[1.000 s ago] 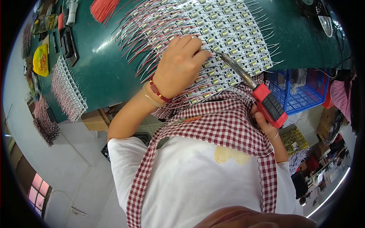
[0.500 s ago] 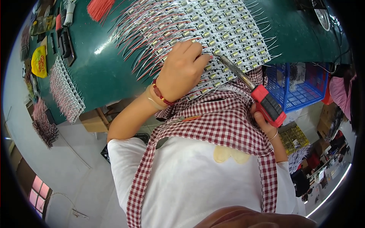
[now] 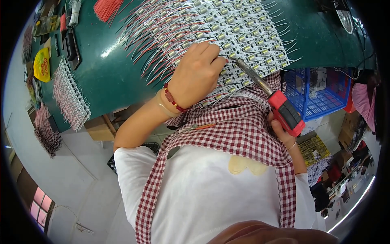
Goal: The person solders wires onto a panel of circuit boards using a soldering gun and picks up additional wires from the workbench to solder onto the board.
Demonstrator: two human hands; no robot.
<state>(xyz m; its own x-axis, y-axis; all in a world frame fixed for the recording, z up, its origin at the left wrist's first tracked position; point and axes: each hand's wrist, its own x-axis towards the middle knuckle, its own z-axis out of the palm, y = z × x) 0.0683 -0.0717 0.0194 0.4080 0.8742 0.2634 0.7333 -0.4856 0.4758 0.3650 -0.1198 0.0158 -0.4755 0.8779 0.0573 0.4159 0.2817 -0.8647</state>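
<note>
A sheet of small white circuit boards [image 3: 252, 40] with yellowish components lies at the front edge of the green table, with red and white wires fanning off its left side. My left hand [image 3: 198, 70] rests over the boards, its fingers closed in a pinch; what they hold is hidden under them. In my right hand [image 3: 280, 129] is a soldering iron [image 3: 287, 113] with a red and black handle, gripped from below. Its metal shaft slants up to the left, and the tip meets the boards just right of my left fingertips.
On the green table [image 3: 107, 75] lie a bundle of red wires [image 3: 107, 9], another wired board strip [image 3: 71, 95], a yellow packet [image 3: 42, 65] and black-handled tools [image 3: 71, 46]. A blue plastic basket [image 3: 321, 97] stands below the table edge at right. My checked apron [image 3: 227, 138] touches the boards.
My left hand has shifted very slightly to the right. The soldering iron and the boards stay nearly where they were.
</note>
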